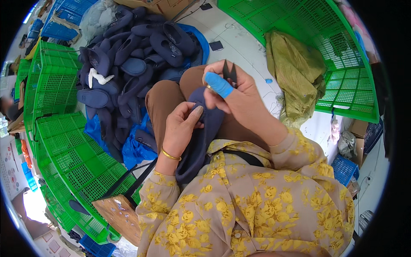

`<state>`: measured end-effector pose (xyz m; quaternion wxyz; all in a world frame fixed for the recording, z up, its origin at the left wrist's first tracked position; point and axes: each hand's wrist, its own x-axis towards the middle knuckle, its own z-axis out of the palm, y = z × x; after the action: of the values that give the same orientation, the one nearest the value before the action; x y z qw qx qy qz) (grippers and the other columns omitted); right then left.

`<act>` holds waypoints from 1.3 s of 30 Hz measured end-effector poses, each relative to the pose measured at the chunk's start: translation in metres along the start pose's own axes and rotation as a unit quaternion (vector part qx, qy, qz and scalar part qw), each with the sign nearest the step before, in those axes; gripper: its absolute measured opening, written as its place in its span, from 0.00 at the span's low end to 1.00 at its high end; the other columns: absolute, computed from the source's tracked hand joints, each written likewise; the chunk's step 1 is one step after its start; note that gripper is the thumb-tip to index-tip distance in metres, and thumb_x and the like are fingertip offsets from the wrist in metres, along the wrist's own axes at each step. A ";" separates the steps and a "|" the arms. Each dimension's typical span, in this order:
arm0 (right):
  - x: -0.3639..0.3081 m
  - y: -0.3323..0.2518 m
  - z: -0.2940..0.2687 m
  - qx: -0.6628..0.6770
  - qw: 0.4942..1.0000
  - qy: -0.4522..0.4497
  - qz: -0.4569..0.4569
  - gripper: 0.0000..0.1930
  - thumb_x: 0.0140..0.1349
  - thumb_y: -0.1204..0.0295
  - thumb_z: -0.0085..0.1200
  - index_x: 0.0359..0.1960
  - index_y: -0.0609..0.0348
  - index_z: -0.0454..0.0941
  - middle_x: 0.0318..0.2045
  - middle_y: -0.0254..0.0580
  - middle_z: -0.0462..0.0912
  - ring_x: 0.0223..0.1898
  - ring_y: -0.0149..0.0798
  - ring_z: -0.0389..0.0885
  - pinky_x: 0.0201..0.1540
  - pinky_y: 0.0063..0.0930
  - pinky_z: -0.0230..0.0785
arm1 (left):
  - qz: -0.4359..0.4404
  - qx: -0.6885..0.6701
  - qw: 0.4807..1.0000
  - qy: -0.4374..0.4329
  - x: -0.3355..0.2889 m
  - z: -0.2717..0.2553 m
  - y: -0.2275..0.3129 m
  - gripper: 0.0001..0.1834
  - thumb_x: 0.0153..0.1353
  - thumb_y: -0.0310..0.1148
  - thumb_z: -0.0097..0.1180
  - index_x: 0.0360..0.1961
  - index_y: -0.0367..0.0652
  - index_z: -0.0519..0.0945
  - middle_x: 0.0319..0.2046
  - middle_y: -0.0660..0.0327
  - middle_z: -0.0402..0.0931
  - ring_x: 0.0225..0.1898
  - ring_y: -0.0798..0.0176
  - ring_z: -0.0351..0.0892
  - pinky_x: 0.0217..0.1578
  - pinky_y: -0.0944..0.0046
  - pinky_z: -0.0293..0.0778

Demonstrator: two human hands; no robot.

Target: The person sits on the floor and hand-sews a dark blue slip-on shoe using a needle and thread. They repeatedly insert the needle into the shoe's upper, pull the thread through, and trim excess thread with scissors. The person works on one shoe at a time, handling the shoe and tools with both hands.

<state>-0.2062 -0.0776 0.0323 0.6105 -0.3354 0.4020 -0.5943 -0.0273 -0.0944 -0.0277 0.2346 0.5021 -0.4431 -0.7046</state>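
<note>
A dark navy slipper (195,152) lies lengthwise over my lap. My left hand (177,130), with a gold bangle at the wrist, pinches its edge between thumb and fingers. Close by, my right hand (246,103) is curled around a pair of small dark thread snips (230,73), whose two pointed blades stick up, slightly apart, beyond the fingers. Blue tape (219,85) wraps the right thumb. The right fingertips are at the slipper's upper end; whether they grip it too is hidden.
Many navy slippers (132,66) are heaped on a blue plastic sheet (137,147) ahead and left, a white scrap on top. Green mesh crates (72,147) line the left. Another green crate (349,92) stands right, beside an olive sack (295,68). A wooden board (117,216) sits near my left elbow.
</note>
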 end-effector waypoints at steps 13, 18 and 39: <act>-0.090 -0.158 -0.060 -0.010 0.961 -0.186 -0.205 0.06 0.62 0.75 0.59 0.36 0.53 0.73 0.24 0.30 0.70 0.26 0.24 0.67 0.27 0.15 0.66 | 0.052 0.050 0.997 0.038 0.009 0.002 -0.016 0.07 0.67 0.30 0.53 0.35 0.37 0.77 0.26 0.62 0.75 0.19 0.72 0.74 0.22 0.71 0.72; -0.081 -0.137 -0.055 0.009 0.855 -0.504 -0.124 0.09 0.66 0.75 0.53 0.45 0.64 0.72 0.32 0.43 0.75 0.29 0.40 0.73 0.30 0.28 0.68 | 0.291 0.302 0.897 0.143 0.001 0.010 -0.012 0.06 0.65 0.29 0.55 0.35 0.38 0.76 0.31 0.56 0.70 0.26 0.58 0.74 0.27 0.63 0.72; -0.090 -0.082 0.025 0.031 0.767 -0.641 -0.005 0.13 0.70 0.72 0.46 0.51 0.67 0.74 0.40 0.48 0.77 0.34 0.48 0.74 0.38 0.36 0.67 | 0.252 0.443 0.860 -0.035 0.012 0.000 0.017 0.06 0.56 0.30 0.56 0.27 0.38 0.80 0.29 0.47 0.78 0.34 0.44 0.78 0.37 0.52 0.74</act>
<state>-0.2182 0.0044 0.1246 0.7332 -0.6216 -0.1033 -0.2556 -0.0342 -0.1118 -0.0190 0.1417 0.3995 -0.8276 -0.3680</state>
